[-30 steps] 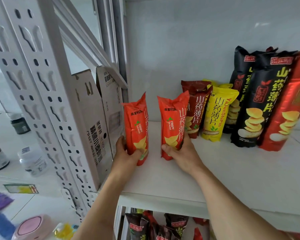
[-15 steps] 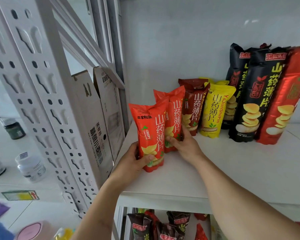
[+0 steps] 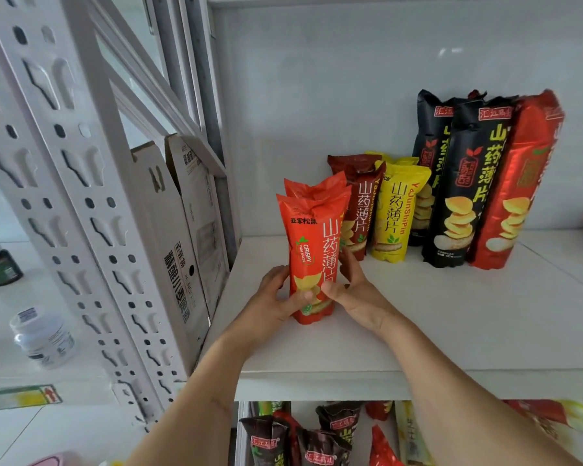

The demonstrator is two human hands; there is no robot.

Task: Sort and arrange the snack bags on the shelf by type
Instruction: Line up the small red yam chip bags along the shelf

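Two orange bags: front orange bag (image 3: pixel 312 257) upright near shelf (image 3: pixel 418 331) front-left, second orange bag (image 3: pixel 317 188) right behind it, same type stacked front-to-back.
Left hand (image 3: pixel 276 301): fingers wrapped round front bag's lower left, thumb on face.
Right hand (image 3: pixel 350 290): thumb on front face, fingers curled behind lower right, steadying the pair.
Neighbours: maroon bag (image 3: pixel 364 203), yellow bag (image 3: pixel 396 213), black bags (image 3: pixel 465 196), red bag (image 3: pixel 519 183) standing to the right.
Obstruction: cardboard box (image 3: pixel 179 237) close on left limits room.

Front orange bag (image 3: pixel 312 257): "CRISPY", "山药薄片". Yellow bag (image 3: pixel 396 213): "YaJunShiPin", "山药薄片".
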